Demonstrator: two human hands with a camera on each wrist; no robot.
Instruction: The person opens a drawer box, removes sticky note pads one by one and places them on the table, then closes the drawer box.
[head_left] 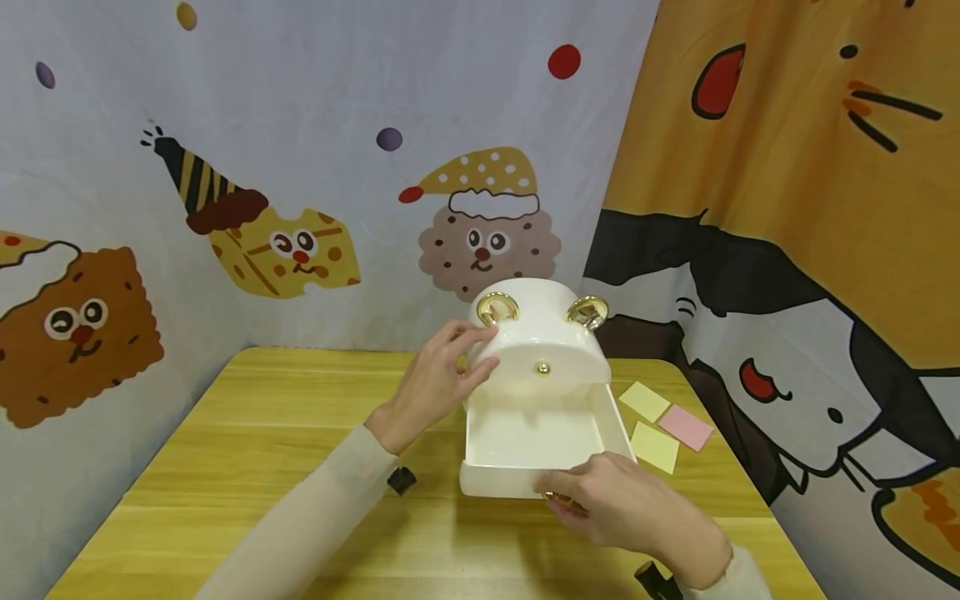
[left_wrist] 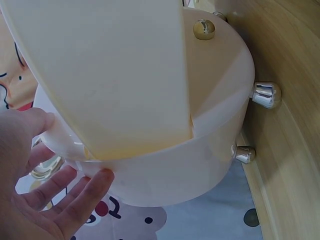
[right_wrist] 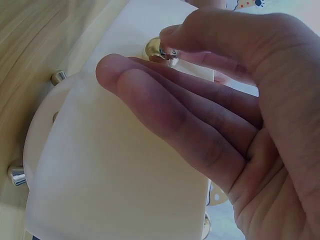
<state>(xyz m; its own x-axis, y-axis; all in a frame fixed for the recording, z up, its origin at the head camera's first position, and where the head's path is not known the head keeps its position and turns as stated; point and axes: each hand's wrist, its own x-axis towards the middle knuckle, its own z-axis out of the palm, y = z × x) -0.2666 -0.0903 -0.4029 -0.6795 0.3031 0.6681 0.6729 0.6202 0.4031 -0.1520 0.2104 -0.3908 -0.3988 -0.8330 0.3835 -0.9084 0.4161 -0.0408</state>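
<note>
A rounded white drawer box with two gold ears stands on the table. Its lower drawer is pulled far out toward me, and nothing lies inside. My right hand is at the drawer front, its thumb and forefinger pinching the gold knob, while the other fingers extend beside the drawer. At the box's left side, my left hand touches the white shell with loosely spread fingers, as the left wrist view also shows. A second gold knob sits on the closed part above the drawer.
Two yellow paper notes and a pink note lie right of the box on the wooden table. Cartoon-printed curtains hang behind the table and along its right side. Short metallic feet carry the box.
</note>
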